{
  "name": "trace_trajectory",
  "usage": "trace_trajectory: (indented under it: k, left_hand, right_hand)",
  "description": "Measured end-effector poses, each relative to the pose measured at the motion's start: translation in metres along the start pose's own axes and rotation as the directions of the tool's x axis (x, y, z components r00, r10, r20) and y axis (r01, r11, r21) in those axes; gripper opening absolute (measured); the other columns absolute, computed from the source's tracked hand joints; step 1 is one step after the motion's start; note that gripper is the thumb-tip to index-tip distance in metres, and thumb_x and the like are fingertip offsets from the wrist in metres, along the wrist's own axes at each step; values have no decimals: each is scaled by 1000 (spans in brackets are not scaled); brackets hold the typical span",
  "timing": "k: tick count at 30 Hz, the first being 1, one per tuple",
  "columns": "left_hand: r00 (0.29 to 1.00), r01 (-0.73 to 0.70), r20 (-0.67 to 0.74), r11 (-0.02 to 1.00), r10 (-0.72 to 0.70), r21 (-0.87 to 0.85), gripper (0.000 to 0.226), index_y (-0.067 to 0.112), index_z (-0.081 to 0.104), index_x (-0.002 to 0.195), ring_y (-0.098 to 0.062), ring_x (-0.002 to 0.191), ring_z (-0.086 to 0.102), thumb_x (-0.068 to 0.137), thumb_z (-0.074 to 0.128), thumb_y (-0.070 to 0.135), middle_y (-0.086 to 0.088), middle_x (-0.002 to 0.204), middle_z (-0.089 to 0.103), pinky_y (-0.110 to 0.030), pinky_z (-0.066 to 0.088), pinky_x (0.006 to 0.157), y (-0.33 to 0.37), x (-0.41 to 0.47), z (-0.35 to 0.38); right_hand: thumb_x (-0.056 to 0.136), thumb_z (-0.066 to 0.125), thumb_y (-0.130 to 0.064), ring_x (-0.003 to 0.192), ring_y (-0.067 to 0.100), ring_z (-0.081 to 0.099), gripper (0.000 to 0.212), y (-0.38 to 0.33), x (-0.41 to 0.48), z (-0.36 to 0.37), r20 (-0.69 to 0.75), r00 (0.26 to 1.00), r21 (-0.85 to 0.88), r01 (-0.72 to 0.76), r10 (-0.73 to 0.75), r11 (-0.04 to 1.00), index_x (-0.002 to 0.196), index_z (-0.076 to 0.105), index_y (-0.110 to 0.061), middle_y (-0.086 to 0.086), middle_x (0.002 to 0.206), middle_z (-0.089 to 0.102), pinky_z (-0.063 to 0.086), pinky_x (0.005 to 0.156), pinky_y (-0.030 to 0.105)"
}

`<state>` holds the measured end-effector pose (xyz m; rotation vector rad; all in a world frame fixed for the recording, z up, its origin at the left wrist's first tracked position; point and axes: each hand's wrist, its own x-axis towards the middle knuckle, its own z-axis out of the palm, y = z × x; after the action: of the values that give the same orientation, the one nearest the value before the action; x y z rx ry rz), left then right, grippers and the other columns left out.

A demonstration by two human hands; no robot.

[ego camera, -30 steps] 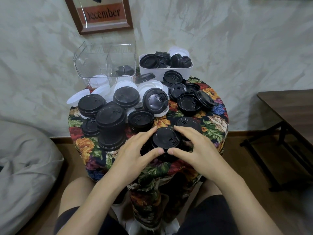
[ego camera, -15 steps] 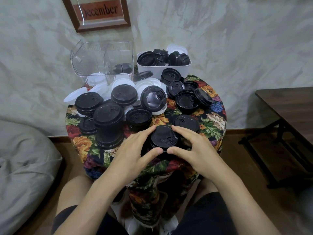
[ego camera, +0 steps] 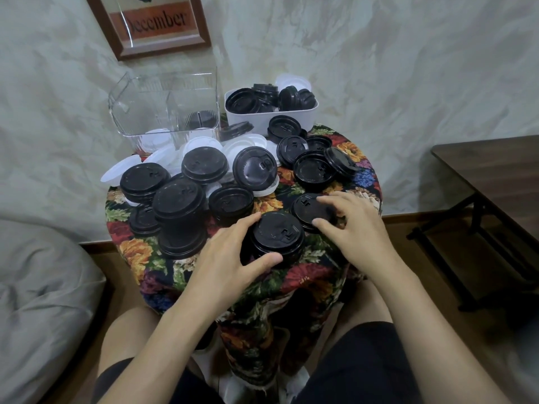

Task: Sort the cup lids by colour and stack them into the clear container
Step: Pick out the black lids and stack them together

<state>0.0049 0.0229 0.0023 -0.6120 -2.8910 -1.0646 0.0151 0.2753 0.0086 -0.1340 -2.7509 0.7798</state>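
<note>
Black plastic dominates a small round table as a person sorts cup lids by colour. A short black stack [ego camera: 277, 237] stands at the table's near edge, gripped by the left hand [ego camera: 230, 258], whose thumb hooks the near rim while the fingers curl round the far side. Just beside it, to the right, lies a single black lid [ego camera: 310, 209]. The right hand [ego camera: 361, 231] arches over it, thumb at the near rim and fingertips on the far one, apparently pinching it; whether it has left the cloth cannot be told.

The step in hand looks to be adding that lid to the stack. Doing it well likely means lifting the lid level by its rim, keeping it the same way up as those below, and pressing lightly until it nests. Meanwhile the left hand should steady the pile so that it does not slide off the edge.

Behind, a taller black pile [ego camera: 179, 217] and loose white lids [ego camera: 248, 147] crowd the floral cloth [ego camera: 364, 182]. At the back left the clear container [ego camera: 140, 112] holds a few white lids in its left compartment and a few black ones in its right. A white tub [ego camera: 271, 116] of more black lids sits beside it. Most of the sorting appears to lie ahead.
</note>
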Motion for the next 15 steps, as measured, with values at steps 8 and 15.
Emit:
trace_trajectory:
  k: [8, 15]
  left_hand:
    - [1000, 12, 3, 999, -11, -52, 88, 48, 33, 151, -8, 128, 44, 73, 56, 83, 25, 128, 47, -36, 41, 105, -7, 1, 3]
    - [1000, -24, -12, 998, 24, -55, 90, 45, 36, 153, 2, 124, 40, 73, 58, 80, 48, 121, 36, -27, 36, 97, -9, 2, 5]
  right_hand:
    - [89, 69, -57, 130, 14, 51, 52, 0, 4, 1, 41, 998, 122, -55, 50, 991, 135, 62, -34, -12, 139, 58, 44, 108, 39]
    - [83, 77, -54, 120, -5, 57, 44, -26, -14, -5, 93, 995, 442, -2, -43, 897, 125, 67, -42, -23, 127, 61, 50, 105, 35]
